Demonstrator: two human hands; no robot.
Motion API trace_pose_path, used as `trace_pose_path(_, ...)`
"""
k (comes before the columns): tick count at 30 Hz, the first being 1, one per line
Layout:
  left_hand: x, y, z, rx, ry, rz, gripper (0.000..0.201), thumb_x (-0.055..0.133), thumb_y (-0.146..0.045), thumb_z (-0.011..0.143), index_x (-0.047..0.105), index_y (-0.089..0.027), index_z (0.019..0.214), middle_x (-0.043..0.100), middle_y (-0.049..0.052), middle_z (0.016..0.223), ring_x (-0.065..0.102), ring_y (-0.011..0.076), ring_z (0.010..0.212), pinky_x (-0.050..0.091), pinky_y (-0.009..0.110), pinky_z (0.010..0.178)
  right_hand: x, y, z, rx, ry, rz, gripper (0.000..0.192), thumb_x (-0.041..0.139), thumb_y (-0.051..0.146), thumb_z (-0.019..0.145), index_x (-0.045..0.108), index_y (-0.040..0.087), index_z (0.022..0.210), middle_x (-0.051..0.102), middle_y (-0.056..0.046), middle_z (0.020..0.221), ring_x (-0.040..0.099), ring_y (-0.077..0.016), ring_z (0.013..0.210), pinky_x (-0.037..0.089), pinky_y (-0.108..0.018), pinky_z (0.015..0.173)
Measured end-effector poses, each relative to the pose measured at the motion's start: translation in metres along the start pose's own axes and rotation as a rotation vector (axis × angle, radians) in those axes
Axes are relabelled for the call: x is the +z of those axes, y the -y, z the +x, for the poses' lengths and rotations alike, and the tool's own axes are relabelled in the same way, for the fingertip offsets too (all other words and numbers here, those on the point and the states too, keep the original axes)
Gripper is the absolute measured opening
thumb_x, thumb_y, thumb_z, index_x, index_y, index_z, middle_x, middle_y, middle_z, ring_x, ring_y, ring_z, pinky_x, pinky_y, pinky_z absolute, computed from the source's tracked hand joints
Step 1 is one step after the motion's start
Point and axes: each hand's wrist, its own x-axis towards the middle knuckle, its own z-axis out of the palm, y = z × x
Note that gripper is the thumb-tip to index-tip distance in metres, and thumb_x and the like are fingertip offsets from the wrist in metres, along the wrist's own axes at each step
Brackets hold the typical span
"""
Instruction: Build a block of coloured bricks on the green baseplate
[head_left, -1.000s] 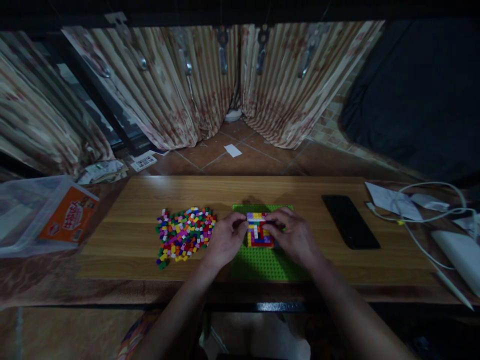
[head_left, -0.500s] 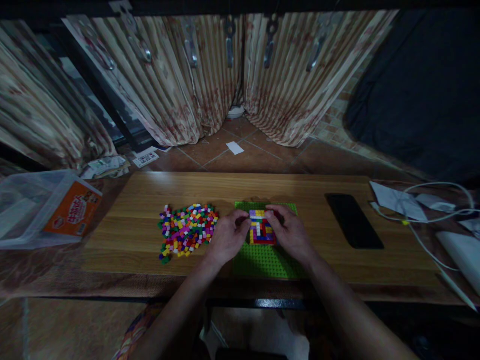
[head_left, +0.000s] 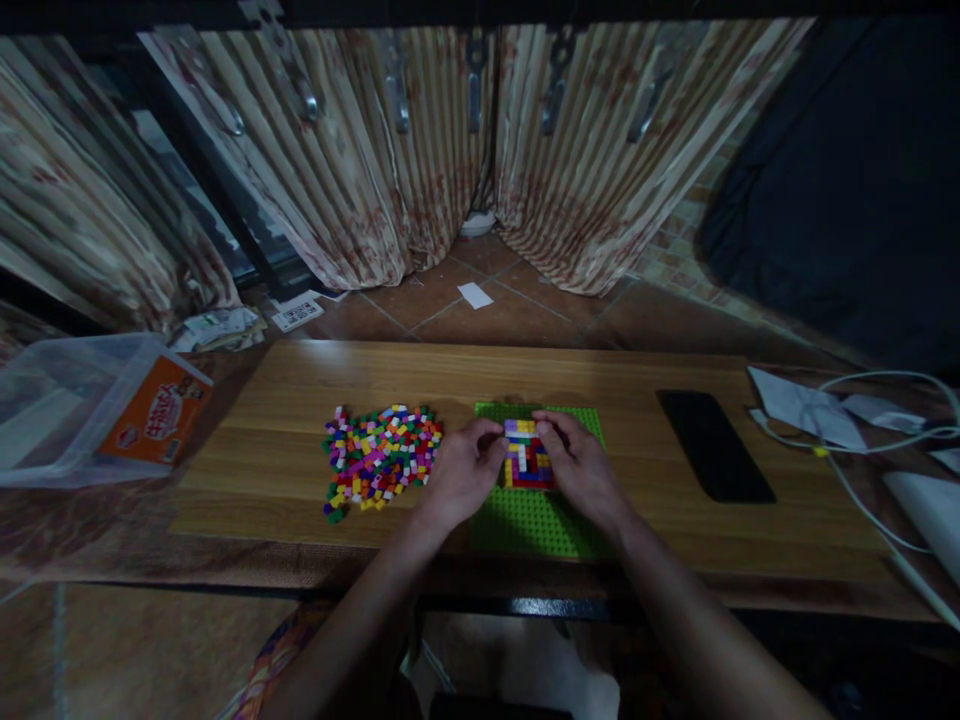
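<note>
A green studded baseplate [head_left: 536,520] lies on the wooden board [head_left: 300,380]. On its far half sits a small flat patch of coloured bricks [head_left: 527,462], yellow, purple, white, red and blue. My left hand [head_left: 461,475] rests at the patch's left edge, fingertips pinched at its top left corner. My right hand [head_left: 581,465] covers the patch's right side, fingers curled on its top edge. Whether either hand pinches a loose brick is hidden. A heap of several loose coloured bricks [head_left: 379,455] lies just left of my left hand.
A black phone [head_left: 712,445] lies flat to the right of the baseplate. White cables and papers [head_left: 825,415] crowd the far right. A clear plastic box with an orange label [head_left: 90,410] sits at the left. Curtains and tiled floor lie beyond the board.
Both hands stay on the brick patch, with fingertips drawn slightly closer together at its top edge. The camera view has shifted a little, moving the scene rightward.
</note>
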Motion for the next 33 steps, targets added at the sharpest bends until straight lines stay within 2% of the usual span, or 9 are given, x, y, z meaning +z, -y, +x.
trace_pose_path(5, 0.0003, 0.0017, 0.0005, 0.016, 0.006, 0.021, 0.019, 0.053, -0.030, 0.087, 0.067, -0.019, 0.095, 0.071, 0.005, 0.088, 0.066, 0.0173, 0.076, 0.051, 0.027, 0.069, -0.0009, -0.0013, 0.0001, 0.045, 0.018, 0.059, 0.036, 0.042, 0.043, 0.092, 0.066, 0.022, 0.110, 0.067, -0.008, 0.113, 0.060, -0.0232, 0.105, 0.045, -0.042, 0.094)
trace_pose_path(11, 0.0004, 0.0028, 0.0004, 0.018, 0.019, 0.031, 0.020, 0.052, -0.029, 0.087, 0.066, -0.018, 0.097, 0.071, 0.004, 0.087, 0.066, 0.0161, 0.075, 0.051, 0.026, 0.068, -0.0024, -0.0024, 0.0003, 0.108, 0.057, 0.161, 0.033, 0.049, 0.038, 0.086, 0.066, 0.026, 0.111, 0.066, -0.004, 0.114, 0.060, -0.0226, 0.104, 0.045, -0.041, 0.095)
trace_pose_path(33, 0.0001, -0.0007, 0.0005, 0.015, 0.004, 0.072, 0.018, 0.053, -0.026, 0.087, 0.066, -0.017, 0.095, 0.071, 0.005, 0.088, 0.066, 0.0157, 0.077, 0.051, 0.025, 0.069, 0.0015, -0.0069, 0.0005, 0.104, 0.091, 0.190, 0.035, 0.055, 0.035, 0.084, 0.063, 0.024, 0.115, 0.064, -0.006, 0.115, 0.062, -0.0211, 0.099, 0.049, -0.040, 0.090)
